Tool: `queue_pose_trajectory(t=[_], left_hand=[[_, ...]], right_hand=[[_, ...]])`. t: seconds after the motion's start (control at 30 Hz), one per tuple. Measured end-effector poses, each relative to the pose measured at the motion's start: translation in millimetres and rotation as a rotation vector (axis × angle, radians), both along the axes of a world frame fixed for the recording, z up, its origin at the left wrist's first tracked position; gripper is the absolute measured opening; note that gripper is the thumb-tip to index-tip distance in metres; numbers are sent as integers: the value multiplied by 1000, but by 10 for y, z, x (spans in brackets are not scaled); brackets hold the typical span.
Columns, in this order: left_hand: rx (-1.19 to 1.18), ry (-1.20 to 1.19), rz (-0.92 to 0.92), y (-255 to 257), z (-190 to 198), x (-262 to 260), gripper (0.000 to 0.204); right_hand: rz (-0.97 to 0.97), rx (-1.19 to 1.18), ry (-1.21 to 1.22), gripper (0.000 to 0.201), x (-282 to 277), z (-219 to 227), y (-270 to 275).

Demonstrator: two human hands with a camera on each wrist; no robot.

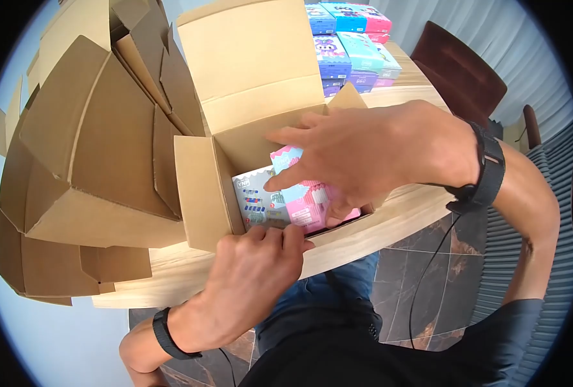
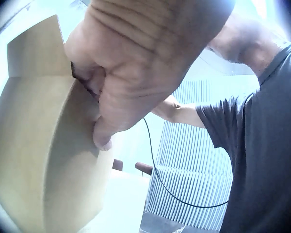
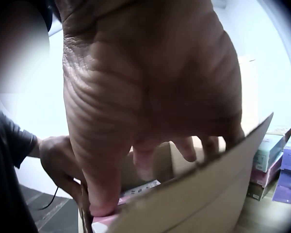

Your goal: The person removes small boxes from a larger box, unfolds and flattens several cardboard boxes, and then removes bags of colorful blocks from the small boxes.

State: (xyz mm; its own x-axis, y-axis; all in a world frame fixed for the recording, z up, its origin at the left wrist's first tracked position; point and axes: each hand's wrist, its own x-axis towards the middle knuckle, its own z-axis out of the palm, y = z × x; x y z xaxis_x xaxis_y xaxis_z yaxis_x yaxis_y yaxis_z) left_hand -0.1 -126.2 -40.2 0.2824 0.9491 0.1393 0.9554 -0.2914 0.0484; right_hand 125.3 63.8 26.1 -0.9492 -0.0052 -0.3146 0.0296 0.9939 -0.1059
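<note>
An open cardboard box (image 1: 199,187) stands on the table with its flaps up. My left hand (image 1: 251,267) grips the top of its near wall, and in the left wrist view the thumb (image 2: 103,138) lies along the outer face. Inside lie a grey-white printed box (image 1: 253,193) marked YNP and, on the right, a pink and light-blue printed box (image 1: 304,218). Over the pink one reaches my right hand (image 1: 377,151), its fingers spread and fairly straight. Its thumb (image 3: 104,194) presses on the pink box beside the near wall, as the right wrist view shows.
Several colourful boxes (image 1: 344,55) are stacked on the table (image 1: 402,206) behind the carton. More cardboard cartons (image 1: 99,148), with flaps open, crowd the left side. A brown chair (image 1: 460,71) stands beyond the table at the right. A thin black cable (image 1: 425,284) hangs at the right.
</note>
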Motion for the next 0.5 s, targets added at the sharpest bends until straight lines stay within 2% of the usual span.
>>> queue_pose_trajectory(t=[0.03, 0.1, 0.13, 0.23, 0.27, 0.3, 0.37, 0.43, 0.5], left_hand=[[2, -2, 0, 12, 1, 16, 23], [2, 8, -4, 23, 25, 42, 22], [-21, -48, 26, 24, 41, 59, 25], [-39, -103, 45, 39, 36, 63, 29], [-34, -122, 46, 41, 20, 49, 29], [-33, -122, 42, 41, 21, 38, 29], [-25, -135, 66, 45, 8, 30, 28], [2, -70, 43, 62, -13, 32, 26], [23, 6, 7, 81, -2, 27, 23]], right_hand=[[-1, -4, 3, 78, -11, 10, 1], [-58, -13, -258, 83, -128, 72, 8], [24, 58, -400, 77, -317, 165, 0], [61, -25, -455, 72, -492, 165, 59], [-40, -107, -487, 64, -491, 174, 66], [-45, -106, -486, 64, -470, 167, 72], [-15, -86, -241, 62, -370, 159, 95], [-79, -28, -196, 55, -151, 5, 59], [17, 118, 82, 41, 5, -203, 107]])
